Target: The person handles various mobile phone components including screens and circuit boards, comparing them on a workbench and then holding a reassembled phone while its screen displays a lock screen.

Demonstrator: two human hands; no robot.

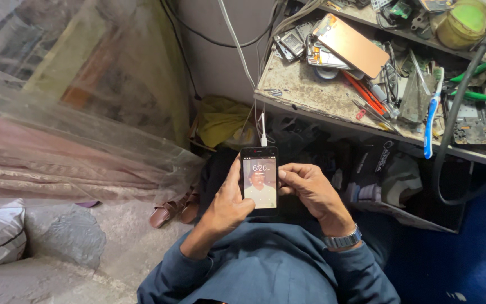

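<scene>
A black smartphone [259, 180] with its screen lit is held over my lap. A white cable [237, 45] runs down from above and plugs into its top edge. My left hand [229, 202] grips the phone along its left side, thumb on the lower screen edge. My right hand [310, 188] holds the right side, thumb touching the screen's edge. A metal wristwatch [341, 239] sits on my right wrist. Both arms wear dark blue sleeves.
A cluttered workbench [310, 93] at upper right carries phone parts, a copper-coloured phone back panel [347, 45], a blue-and-white toothbrush [431, 115], green-handled pliers [476, 93] and a red screwdriver [364, 93]. Plastic sheeting [74, 129] covers the left. Brown sandals [172, 211] lie on the floor.
</scene>
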